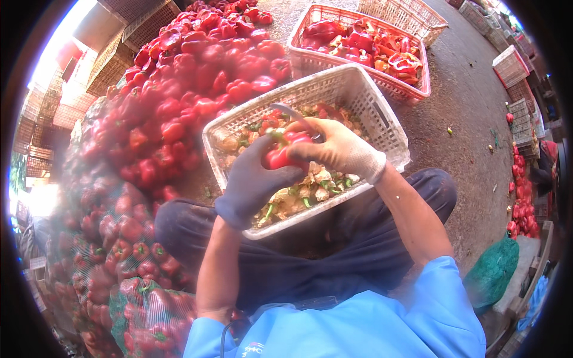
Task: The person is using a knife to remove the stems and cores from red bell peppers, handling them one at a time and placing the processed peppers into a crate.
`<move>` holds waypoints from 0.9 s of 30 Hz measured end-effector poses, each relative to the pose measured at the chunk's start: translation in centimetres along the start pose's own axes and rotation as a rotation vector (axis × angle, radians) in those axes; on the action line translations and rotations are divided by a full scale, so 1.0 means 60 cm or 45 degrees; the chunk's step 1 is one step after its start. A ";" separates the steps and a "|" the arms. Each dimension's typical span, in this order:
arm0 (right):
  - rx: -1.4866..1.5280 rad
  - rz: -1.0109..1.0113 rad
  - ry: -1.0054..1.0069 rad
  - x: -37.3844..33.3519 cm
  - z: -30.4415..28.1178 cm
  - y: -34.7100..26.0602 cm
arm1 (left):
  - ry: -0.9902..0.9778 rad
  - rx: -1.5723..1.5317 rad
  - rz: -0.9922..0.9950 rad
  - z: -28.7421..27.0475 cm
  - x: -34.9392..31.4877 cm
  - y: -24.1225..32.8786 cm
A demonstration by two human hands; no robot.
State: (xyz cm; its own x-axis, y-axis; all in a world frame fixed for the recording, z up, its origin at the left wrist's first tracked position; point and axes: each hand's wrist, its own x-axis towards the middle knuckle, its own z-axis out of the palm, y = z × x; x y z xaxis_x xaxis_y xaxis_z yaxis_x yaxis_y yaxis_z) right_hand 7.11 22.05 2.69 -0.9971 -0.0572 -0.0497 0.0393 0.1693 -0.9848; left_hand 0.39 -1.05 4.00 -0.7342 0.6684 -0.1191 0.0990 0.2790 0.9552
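Note:
My left hand [253, 179], in a dark grey glove, is closed around a red bell pepper [277, 159] with its green stem up. My right hand [346, 148], in a pale glove with a dark-stained thumb, grips a small curved knife [290, 112] by its handle. The blade juts out to the left above the pepper, and the right thumb rests against the pepper's side. Both hands are over a white plastic crate [365, 92] between my knees. Pepper cores, seeds and green stems [307, 194] lie inside it.
Whole red peppers [173, 113] are heaped at the left, with net sacks of peppers [152, 310] nearer me. Beyond the white crate stands a red-and-white crate [427, 83] of cut peppers, with another crate [412, 18] behind it. A green net sack [494, 268] lies at right.

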 end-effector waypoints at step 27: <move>0.129 0.042 0.181 0.012 0.013 -0.003 | 0.259 -0.538 0.022 0.049 0.011 -0.015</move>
State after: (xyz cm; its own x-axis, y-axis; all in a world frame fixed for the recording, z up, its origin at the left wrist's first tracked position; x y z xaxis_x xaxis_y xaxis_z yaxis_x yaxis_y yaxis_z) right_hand 6.43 21.23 2.69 -0.9940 0.0877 -0.0651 0.0712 0.0686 -0.9951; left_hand 1.78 1.20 2.28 -0.8556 0.5102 -0.0868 -0.1386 -0.0643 0.9883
